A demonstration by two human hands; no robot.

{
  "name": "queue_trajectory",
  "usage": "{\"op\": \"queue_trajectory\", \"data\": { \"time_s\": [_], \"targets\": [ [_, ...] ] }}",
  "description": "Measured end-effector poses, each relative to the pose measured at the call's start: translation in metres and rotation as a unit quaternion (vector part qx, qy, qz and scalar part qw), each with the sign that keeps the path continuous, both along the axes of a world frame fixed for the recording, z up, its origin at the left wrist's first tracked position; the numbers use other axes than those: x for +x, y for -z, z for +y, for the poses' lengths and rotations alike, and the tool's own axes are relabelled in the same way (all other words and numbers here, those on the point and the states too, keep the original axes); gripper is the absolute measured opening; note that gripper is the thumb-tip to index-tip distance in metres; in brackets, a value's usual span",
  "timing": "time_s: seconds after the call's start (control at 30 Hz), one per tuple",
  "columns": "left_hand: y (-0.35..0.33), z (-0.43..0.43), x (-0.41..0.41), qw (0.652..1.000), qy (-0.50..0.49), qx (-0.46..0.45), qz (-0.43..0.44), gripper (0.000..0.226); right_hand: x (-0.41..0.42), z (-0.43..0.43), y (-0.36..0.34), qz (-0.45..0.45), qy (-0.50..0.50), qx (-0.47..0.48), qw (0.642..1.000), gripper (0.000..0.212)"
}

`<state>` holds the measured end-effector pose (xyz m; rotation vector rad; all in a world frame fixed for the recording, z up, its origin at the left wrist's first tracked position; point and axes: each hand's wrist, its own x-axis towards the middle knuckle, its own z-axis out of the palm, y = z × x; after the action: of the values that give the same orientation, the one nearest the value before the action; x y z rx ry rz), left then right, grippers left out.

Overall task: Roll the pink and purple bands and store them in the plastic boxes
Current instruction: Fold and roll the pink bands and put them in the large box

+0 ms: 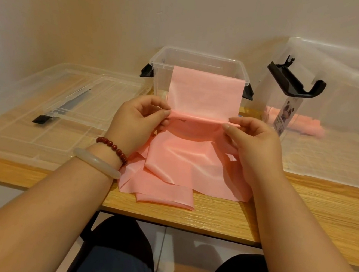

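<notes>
Pinching the fold of the thin pink elastic band (203,94), left hand (136,121) and right hand (252,142) probably needed even tension to roll tightly.

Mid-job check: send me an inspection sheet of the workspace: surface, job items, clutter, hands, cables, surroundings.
Surface: wooden table.
Job's things: pink band lies against the open clear box up to its rim, rest heaped on the table; pink rolls show through the second clear box, right; purple band not seen.
Clutter: clear lid flat on the left.
Hands: left hand and right hand each pinch a fold of the band with the fingers.
Cables: nothing seen.
Surroundings: plain wall behind; floor below.
</notes>
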<state>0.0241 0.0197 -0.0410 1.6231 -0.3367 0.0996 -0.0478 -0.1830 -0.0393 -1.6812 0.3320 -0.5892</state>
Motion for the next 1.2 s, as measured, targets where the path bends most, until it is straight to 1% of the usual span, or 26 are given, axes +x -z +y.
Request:
{"op": "queue_trajectory", "data": {
  "time_s": [0.1, 0.17, 0.27, 0.37, 0.5, 0.6, 0.67, 0.7, 0.77, 0.8, 0.87, 0.97, 1.03, 1.2],
  "targets": [
    [0.0009, 0.0013, -0.0006, 1.0, -0.002, 0.023, -0.008, 0.015, 0.0011, -0.0007, 0.0006, 0.002, 0.016, -0.016, 1.0, 0.003],
    [0.0017, 0.0018, -0.0009, 0.999, -0.004, 0.047, -0.019, 0.02, 0.0027, -0.0008, 0.0011, -0.003, 0.028, 0.004, 1.0, 0.007],
    [0.002, 0.0013, -0.0004, 0.998, -0.006, 0.048, -0.029, 0.02, 0.0051, -0.0004, 0.0016, 0.005, 0.039, -0.004, 0.999, 0.011],
    [0.0016, 0.0, -0.0015, 0.999, -0.006, 0.04, -0.026, 0.017, 0.0053, 0.0001, 0.0013, -0.003, 0.044, -0.006, 0.999, 0.009],
    [0.0013, -0.0011, -0.0017, 0.999, -0.003, 0.033, -0.021, 0.014, 0.0032, 0.0002, -0.0007, -0.015, 0.024, 0.023, 0.999, 0.009],
    [0.0002, -0.0028, -0.0016, 1.0, -0.001, 0.007, -0.012, 0.015, 0.0024, -0.0003, 0.0004, -0.014, 0.015, 0.013, 1.0, 0.001],
    [0.0003, -0.0035, -0.0017, 1.0, -0.005, -0.002, -0.007, 0.014, 0.002, -0.0003, 0.0011, -0.003, 0.005, 0.019, 1.0, 0.01],
    [0.0005, -0.0035, -0.0017, 1.0, -0.007, -0.001, -0.007, 0.013, 0.0021, -0.0006, 0.0012, 0.002, 0.004, 0.015, 1.0, 0.012],
    [0.0013, -0.0029, -0.001, 1.0, -0.01, 0.014, -0.012, 0.013, 0.0018, 0.0002, -0.0001, 0.0, 0.011, 0.005, 1.0, 0.007],
    [0.0014, -0.0024, -0.001, 0.999, -0.012, 0.031, -0.017, 0.013, 0.0017, 0.001, -0.0008, -0.003, 0.017, 0.011, 1.0, 0.004],
    [0.002, -0.0015, -0.0009, 0.998, -0.012, 0.052, -0.028, 0.016, 0.0022, 0.002, -0.0015, -0.007, 0.019, 0.039, 0.999, 0.007],
    [0.0022, -0.0021, -0.0016, 0.998, -0.005, 0.049, -0.037, 0.015, 0.0019, 0.0037, -0.0025, -0.001, 0.007, 0.064, 0.998, 0.009],
    [0.002, -0.003, -0.0022, 0.998, -0.005, 0.043, -0.036, 0.014, 0.0012, 0.0044, -0.0029, -0.006, 0.002, 0.058, 0.998, 0.005],
    [0.0026, -0.0039, -0.0011, 0.999, -0.015, 0.042, -0.029, 0.011, 0.0005, 0.0043, -0.0029, -0.002, -0.006, 0.044, 0.999, 0.007]
  ]
}}
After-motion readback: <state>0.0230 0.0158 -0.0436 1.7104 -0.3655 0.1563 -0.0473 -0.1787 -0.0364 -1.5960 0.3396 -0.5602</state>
